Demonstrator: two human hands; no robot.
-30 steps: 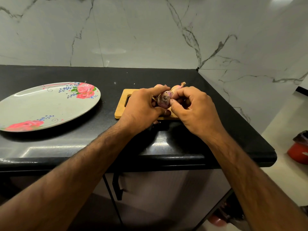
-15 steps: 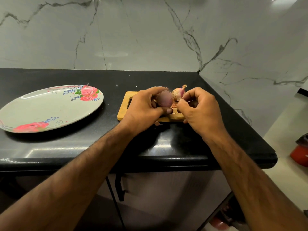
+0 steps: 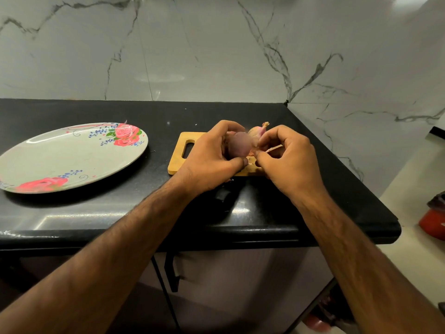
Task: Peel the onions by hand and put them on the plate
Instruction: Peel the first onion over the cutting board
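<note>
My left hand (image 3: 212, 157) grips a small purple onion (image 3: 239, 145) above a wooden cutting board (image 3: 179, 156). My right hand (image 3: 289, 160) sits just to the onion's right, thumb and forefinger pinched on a thin strip of onion skin (image 3: 274, 148). A second onion (image 3: 257, 131), pale pink with a dry stem, lies on the board behind my hands. The oval plate (image 3: 67, 160), grey with pink roses, lies on the counter to the left with nothing on it.
The black counter (image 3: 96, 213) ends in a front edge near me and a right edge beside the marble wall. Below are cabinet doors with a black handle (image 3: 172, 271). A red container (image 3: 433, 220) stands on the floor at the right.
My right hand has pulled away from the onion to the right, drawing a strip of skin off it. The onion's smooth purple side now shows in my left hand.
</note>
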